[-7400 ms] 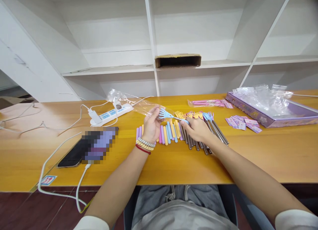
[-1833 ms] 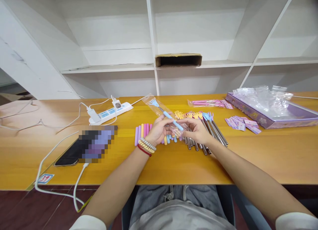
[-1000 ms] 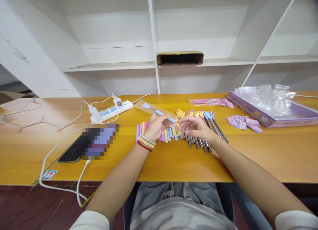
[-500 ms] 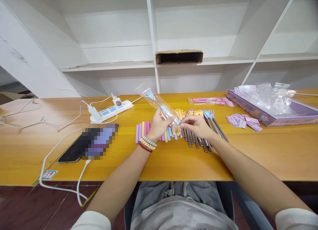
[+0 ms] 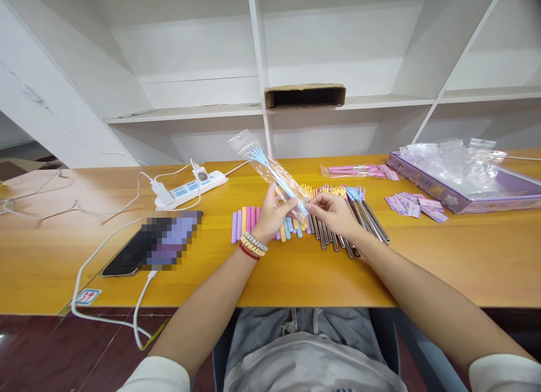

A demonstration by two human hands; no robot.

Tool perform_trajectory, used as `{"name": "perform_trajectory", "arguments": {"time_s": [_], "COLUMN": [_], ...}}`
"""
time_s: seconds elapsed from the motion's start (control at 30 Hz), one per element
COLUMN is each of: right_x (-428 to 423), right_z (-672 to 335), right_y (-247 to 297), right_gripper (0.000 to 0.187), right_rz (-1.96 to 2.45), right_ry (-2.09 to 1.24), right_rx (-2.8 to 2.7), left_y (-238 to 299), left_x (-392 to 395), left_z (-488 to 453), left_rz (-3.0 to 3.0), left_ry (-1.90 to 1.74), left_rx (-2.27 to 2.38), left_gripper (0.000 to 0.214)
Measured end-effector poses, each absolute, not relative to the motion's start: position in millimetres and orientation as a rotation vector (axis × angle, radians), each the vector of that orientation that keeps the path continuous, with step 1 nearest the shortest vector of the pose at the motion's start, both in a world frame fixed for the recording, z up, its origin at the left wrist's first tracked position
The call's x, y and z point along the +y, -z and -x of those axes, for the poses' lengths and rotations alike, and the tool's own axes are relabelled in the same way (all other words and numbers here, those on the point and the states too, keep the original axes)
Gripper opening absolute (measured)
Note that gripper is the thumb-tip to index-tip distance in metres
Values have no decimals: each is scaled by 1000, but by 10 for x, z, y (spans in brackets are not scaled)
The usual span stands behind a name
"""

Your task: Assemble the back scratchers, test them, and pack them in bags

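left hand [image 5: 273, 216] grips the bagged blue back scratcher [image 5: 287, 188] around its lower half — long axis slanting forward-left from the right hand [image 5: 332, 213], which pinches the near end.

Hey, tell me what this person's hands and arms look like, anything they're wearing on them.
Both the left hand and the right hand are ungloved. The left wrist carries a grey coiled band, a pale yellow coiled band and a thin red band. No band shows on the right wrist. White sleeves appear at the bottom edge, leaving both forearms bare.
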State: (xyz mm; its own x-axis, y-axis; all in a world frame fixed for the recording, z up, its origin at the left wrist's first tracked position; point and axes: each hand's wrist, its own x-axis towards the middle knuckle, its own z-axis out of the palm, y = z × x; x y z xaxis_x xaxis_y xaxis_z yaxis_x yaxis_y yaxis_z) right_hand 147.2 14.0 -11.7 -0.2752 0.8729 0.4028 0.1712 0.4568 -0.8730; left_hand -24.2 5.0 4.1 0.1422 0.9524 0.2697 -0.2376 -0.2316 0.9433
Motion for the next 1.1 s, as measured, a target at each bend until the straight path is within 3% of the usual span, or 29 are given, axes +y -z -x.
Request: {"name": "perform_trajectory", "arguments": {"time_s": [0.3,0.47,0.57,0.67,0.83,1.1], "right_x": [167,159,177,194,167,151], "right_z": [-1479,-1469,-1496,-1537,-1564,-1558], "right_y": [185,167,150,131,72,46], "right_gripper": [28,40,29,26,20,11], "right_rz": [905,830,870,913,1018,1015], "right_ry": [-925,-1121,-1217,-1235,-1121,-1222], "right_rx": [-1708,-1639,-1725,-1775,-1840,-1972], "left_y": [-21,-16,-2,6,2,12], "left_x": [47,42,48,65,82,64], "left_z": [231,230,247,268,289,293], "left_rz": [-1338,-1369,-1398,-1431,-1490,-1713], "left_ry": [-1260,-1134,-1078,-1055,-1003,-920], "left_rx": [826,789,803,828,871,948], "left_gripper": [85,87,87,80,42,38]}}
